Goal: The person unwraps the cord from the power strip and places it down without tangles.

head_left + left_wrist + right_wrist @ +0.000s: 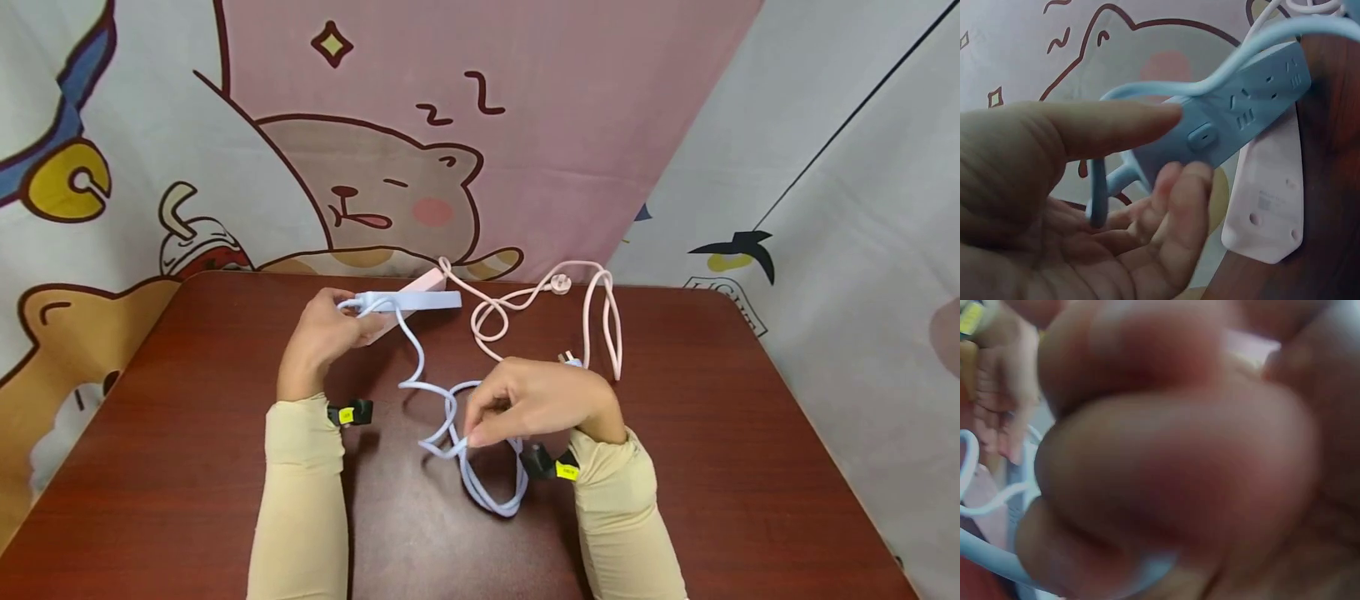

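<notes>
My left hand (326, 333) grips the cord end of a light-blue power strip (427, 300), raised at the far left of the table. In the left wrist view, the thumb lies along one side of the strip (1229, 119) and the curled fingers along the other, with its sockets and a switch showing. Between the thumb and fingers of my right hand (540, 400) is the strip's blue cord (491, 504), which lies in loops around and below that hand. Large blurred fingers fill most of the right wrist view, with the cord (991, 556) passing into them.
Behind the blue strip, a pink power strip (429, 281) lies on the table (712, 467). Its pink cord curls to the right, ending in a pink plug (560, 284). A blue plug (572, 360) sits just beyond my right hand. Patterned cloth (600, 108) hangs behind the table.
</notes>
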`<move>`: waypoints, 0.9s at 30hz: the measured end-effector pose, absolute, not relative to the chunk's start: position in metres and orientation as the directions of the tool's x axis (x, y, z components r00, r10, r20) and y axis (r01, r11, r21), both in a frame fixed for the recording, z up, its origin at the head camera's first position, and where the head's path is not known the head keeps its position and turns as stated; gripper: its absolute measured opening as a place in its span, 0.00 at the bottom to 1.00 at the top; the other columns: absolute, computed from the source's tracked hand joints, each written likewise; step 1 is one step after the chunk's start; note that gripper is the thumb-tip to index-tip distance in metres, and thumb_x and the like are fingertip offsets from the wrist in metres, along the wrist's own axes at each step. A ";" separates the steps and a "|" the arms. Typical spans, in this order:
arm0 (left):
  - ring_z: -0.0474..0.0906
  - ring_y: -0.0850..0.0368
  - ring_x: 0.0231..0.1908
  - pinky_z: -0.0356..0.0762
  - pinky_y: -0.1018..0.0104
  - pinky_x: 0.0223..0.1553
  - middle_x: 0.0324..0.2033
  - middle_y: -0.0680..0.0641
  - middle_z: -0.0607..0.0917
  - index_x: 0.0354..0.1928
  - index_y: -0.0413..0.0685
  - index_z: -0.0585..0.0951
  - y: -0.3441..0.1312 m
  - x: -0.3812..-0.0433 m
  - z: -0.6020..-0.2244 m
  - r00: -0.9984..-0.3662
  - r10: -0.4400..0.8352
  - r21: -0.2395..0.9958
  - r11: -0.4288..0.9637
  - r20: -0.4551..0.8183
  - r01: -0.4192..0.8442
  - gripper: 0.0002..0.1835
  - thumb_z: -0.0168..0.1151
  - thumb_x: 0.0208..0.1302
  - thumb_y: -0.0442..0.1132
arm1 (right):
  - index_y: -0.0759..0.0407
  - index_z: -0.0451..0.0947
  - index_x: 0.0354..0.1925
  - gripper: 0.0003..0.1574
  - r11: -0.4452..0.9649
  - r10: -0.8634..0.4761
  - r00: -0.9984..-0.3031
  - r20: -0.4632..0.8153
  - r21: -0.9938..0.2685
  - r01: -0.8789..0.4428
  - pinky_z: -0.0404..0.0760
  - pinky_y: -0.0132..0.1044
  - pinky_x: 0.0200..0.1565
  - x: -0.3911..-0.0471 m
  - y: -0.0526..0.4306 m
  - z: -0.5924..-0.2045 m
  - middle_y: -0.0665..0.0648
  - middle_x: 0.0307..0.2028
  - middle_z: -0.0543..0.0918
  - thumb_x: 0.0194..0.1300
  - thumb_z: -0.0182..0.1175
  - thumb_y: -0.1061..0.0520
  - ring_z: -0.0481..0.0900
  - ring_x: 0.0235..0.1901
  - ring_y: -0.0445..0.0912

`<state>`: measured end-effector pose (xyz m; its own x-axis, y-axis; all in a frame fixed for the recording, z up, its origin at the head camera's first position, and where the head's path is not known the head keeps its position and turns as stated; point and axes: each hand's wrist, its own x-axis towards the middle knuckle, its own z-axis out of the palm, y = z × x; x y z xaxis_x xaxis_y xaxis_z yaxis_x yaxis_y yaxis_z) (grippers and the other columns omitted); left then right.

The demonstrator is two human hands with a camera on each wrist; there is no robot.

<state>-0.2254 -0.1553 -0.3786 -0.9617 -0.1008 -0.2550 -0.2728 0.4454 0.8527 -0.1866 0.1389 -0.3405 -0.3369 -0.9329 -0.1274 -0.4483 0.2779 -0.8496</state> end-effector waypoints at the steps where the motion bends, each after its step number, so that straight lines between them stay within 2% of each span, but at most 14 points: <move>1: 0.82 0.57 0.36 0.80 0.73 0.38 0.53 0.37 0.77 0.70 0.33 0.62 -0.157 -0.225 -0.379 -0.960 -0.074 0.854 0.443 -0.269 -0.273 0.41 0.71 0.63 0.44 | 0.51 0.89 0.36 0.07 0.274 -0.937 -0.326 -0.123 -0.839 -0.470 0.73 0.27 0.28 -0.186 0.132 -0.342 0.41 0.24 0.76 0.69 0.65 0.53 0.71 0.25 0.31; 6: 0.82 0.56 0.34 0.83 0.70 0.37 0.50 0.36 0.78 0.73 0.35 0.57 -0.163 -0.223 -0.381 -0.935 0.052 0.830 0.479 -0.350 -0.284 0.44 0.71 0.63 0.40 | 0.52 0.90 0.40 0.08 0.282 -0.942 -0.326 -0.084 -0.724 -0.629 0.78 0.28 0.41 -0.183 0.103 -0.352 0.44 0.32 0.82 0.68 0.67 0.52 0.73 0.33 0.30; 9: 0.83 0.55 0.35 0.84 0.69 0.38 0.48 0.37 0.79 0.74 0.33 0.57 -0.165 -0.224 -0.383 -0.921 0.091 0.820 0.494 -0.379 -0.289 0.44 0.70 0.63 0.39 | 0.47 0.90 0.41 0.08 0.322 -0.934 -0.344 -0.098 -0.649 -0.689 0.74 0.28 0.45 -0.180 0.093 -0.356 0.43 0.34 0.81 0.68 0.66 0.49 0.73 0.35 0.30; 13: 0.83 0.54 0.36 0.84 0.66 0.39 0.47 0.37 0.79 0.73 0.33 0.58 -0.167 -0.224 -0.385 -0.911 0.101 0.788 0.545 -0.401 -0.287 0.43 0.69 0.64 0.41 | 0.45 0.88 0.45 0.10 0.353 -0.928 -0.346 -0.135 -0.610 -0.709 0.72 0.28 0.50 -0.177 0.087 -0.356 0.42 0.40 0.82 0.69 0.65 0.47 0.75 0.43 0.35; 17: 0.83 0.51 0.38 0.85 0.63 0.40 0.52 0.36 0.78 0.73 0.36 0.59 -0.170 -0.224 -0.386 -0.898 0.103 0.737 0.616 -0.427 -0.280 0.42 0.68 0.66 0.47 | 0.48 0.85 0.52 0.15 0.368 -0.919 -0.368 -0.142 -0.642 -0.673 0.75 0.33 0.57 -0.176 0.088 -0.353 0.46 0.49 0.83 0.69 0.66 0.47 0.79 0.51 0.41; 21: 0.82 0.47 0.40 0.83 0.58 0.43 0.54 0.35 0.79 0.73 0.37 0.61 -0.172 -0.222 -0.385 -0.893 0.096 0.684 0.679 -0.441 -0.265 0.42 0.64 0.68 0.54 | 0.49 0.83 0.56 0.19 0.383 -0.900 -0.422 -0.109 -0.660 -0.646 0.77 0.37 0.60 -0.179 0.094 -0.353 0.47 0.53 0.83 0.70 0.65 0.47 0.80 0.53 0.40; 23: 0.80 0.44 0.46 0.81 0.52 0.48 0.56 0.33 0.78 0.73 0.37 0.62 -0.172 -0.220 -0.382 -0.905 0.075 0.657 0.713 -0.419 -0.245 0.41 0.62 0.69 0.57 | 0.49 0.82 0.56 0.19 0.398 -0.882 -0.463 -0.083 -0.657 -0.640 0.78 0.37 0.60 -0.182 0.099 -0.353 0.47 0.53 0.83 0.71 0.63 0.46 0.79 0.53 0.38; 27: 0.73 0.38 0.59 0.74 0.41 0.60 0.62 0.32 0.74 0.72 0.36 0.64 -0.172 -0.217 -0.371 -0.960 -0.018 0.656 0.726 -0.281 -0.206 0.39 0.57 0.72 0.59 | 0.52 0.82 0.57 0.19 0.471 -0.796 -0.606 -0.008 -0.637 -0.610 0.78 0.39 0.60 -0.190 0.114 -0.353 0.50 0.54 0.84 0.72 0.62 0.48 0.80 0.55 0.42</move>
<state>-0.2165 -0.1719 -0.3709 -0.9596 -0.0182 -0.2808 -0.2059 0.7257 0.6565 -0.1905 0.1144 -0.3533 -0.6057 -0.7957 -0.0082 -0.6099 0.4709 -0.6374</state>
